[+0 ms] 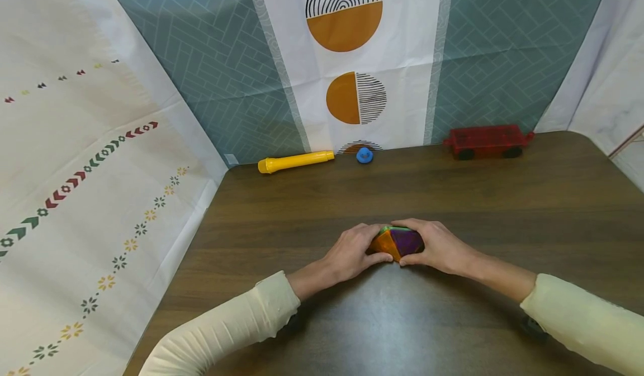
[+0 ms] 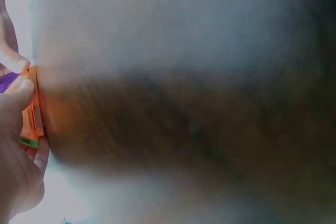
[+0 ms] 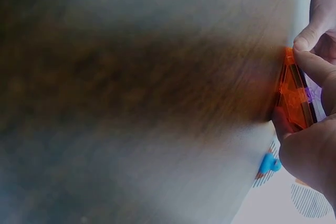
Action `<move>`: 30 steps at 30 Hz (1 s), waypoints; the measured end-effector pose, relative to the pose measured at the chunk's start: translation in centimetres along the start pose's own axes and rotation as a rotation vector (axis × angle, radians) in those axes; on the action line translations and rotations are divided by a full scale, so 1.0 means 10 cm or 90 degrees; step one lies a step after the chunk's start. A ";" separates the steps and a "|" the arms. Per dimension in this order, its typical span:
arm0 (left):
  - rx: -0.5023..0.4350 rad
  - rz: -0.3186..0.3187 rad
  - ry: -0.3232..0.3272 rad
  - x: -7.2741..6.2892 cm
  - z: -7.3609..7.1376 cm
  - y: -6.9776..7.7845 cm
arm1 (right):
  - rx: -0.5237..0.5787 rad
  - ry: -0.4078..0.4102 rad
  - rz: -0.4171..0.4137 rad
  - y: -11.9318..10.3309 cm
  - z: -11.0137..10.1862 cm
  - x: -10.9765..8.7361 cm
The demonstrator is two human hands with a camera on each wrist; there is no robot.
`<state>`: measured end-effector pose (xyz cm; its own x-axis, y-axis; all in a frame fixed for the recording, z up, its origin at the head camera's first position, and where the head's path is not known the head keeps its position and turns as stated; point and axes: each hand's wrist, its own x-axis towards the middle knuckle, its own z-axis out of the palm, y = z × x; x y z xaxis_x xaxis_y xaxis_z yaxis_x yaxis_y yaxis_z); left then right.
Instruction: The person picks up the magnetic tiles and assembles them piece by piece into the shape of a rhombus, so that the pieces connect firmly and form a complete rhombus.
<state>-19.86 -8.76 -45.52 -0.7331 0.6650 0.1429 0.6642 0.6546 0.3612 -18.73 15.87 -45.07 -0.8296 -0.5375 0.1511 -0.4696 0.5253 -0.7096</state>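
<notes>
In the head view a small solid built of translucent magnetic tiles sits on the table between both hands. Orange and purple triangular faces show toward me, with a green edge on top. My left hand grips its left side, thumb in front and fingers behind. From the other side my right hand holds it the same way, the two thumb tips nearly meeting. Both wrist views catch an orange tile low against the tabletop. The far faces are hidden by the fingers.
Along the back edge of the wooden table lie a yellow toy microphone, a blue rubber duck and a red wheeled toy car base. Patterned cloth hangs behind, and pale cloth at the left.
</notes>
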 end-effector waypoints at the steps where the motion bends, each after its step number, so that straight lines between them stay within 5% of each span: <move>1: -0.003 -0.001 -0.002 0.00 0.00 0.00 | 0.000 -0.004 0.000 0.00 0.00 0.00; 15: -0.022 0.002 -0.037 -0.06 -0.11 -0.06 | 0.048 -0.044 0.041 0.01 -0.27 -0.12; 30: -0.119 0.017 0.015 -0.10 -0.17 -0.23 | 0.011 0.073 0.070 -0.01 -0.40 -0.26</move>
<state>-20.87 -11.52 -44.92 -0.7199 0.6715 0.1758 0.6468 0.5570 0.5211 -17.71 19.88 -42.64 -0.9053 -0.3979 0.1486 -0.3694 0.5649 -0.7378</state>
